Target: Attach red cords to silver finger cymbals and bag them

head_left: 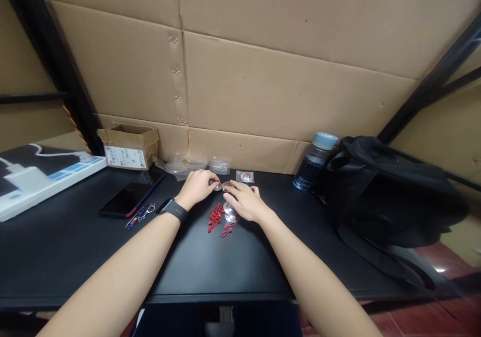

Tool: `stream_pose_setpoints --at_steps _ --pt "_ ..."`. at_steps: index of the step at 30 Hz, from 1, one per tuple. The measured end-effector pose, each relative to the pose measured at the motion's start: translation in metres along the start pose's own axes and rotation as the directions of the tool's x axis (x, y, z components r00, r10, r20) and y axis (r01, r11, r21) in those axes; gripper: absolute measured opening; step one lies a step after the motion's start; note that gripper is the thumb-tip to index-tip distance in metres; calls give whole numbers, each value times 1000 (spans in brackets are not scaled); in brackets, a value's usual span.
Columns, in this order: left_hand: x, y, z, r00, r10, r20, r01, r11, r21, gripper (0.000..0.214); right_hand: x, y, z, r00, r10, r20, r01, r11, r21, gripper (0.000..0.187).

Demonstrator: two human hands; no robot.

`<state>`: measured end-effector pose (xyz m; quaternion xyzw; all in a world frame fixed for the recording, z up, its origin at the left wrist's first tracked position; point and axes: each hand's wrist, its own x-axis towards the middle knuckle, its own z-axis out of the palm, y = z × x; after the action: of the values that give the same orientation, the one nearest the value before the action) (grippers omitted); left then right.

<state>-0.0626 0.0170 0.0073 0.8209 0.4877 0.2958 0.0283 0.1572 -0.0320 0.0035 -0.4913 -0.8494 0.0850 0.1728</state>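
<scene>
My left hand (199, 185) is closed, thumb and fingertips together on a small shiny disc (218, 187) with a bit of red at it. Beside it my right hand (246, 201) lies low over the desk, fingers stretched out and slightly apart. Its fingertips touch another small piece with red on it, partly covered. Under and beside that palm are shiny round discs (230, 211). A pile of red knotted cord loops (215, 217) lies between my forearms, with a loose red loop (226, 232) nearer me. Just behind, a disc in a clear packet (245, 176) lies flat.
Clear plastic bags (184, 166) lie at the back by a cardboard box (130, 146). Left are a phone (131, 195), a keyring (141, 215) and a white power strip (63, 176). A water bottle (314, 161) and black bag (394, 191) stand right.
</scene>
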Motion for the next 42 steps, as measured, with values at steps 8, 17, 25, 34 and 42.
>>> stream_pose_setpoints --at_steps 8,17,25,34,42 --pt "0 -4 -1 999 -43 -10 42 996 -78 21 11 4 -6 997 -60 -49 63 996 69 41" --pt "2 15 4 967 -255 32 228 796 -561 21 12 17 -6 908 -27 -419 193 913 359 34" --pt "1 26 6 973 -227 26 181 695 -696 22 6 6 -4 929 -5 -370 213 826 523 40" --pt "-1 34 4 981 -182 70 175 665 -726 22 5 7 -6 929 110 -354 194 669 717 33" --pt "-1 36 6 980 -170 98 189 674 -714 20 2 8 -9 949 128 -287 135 658 741 41"
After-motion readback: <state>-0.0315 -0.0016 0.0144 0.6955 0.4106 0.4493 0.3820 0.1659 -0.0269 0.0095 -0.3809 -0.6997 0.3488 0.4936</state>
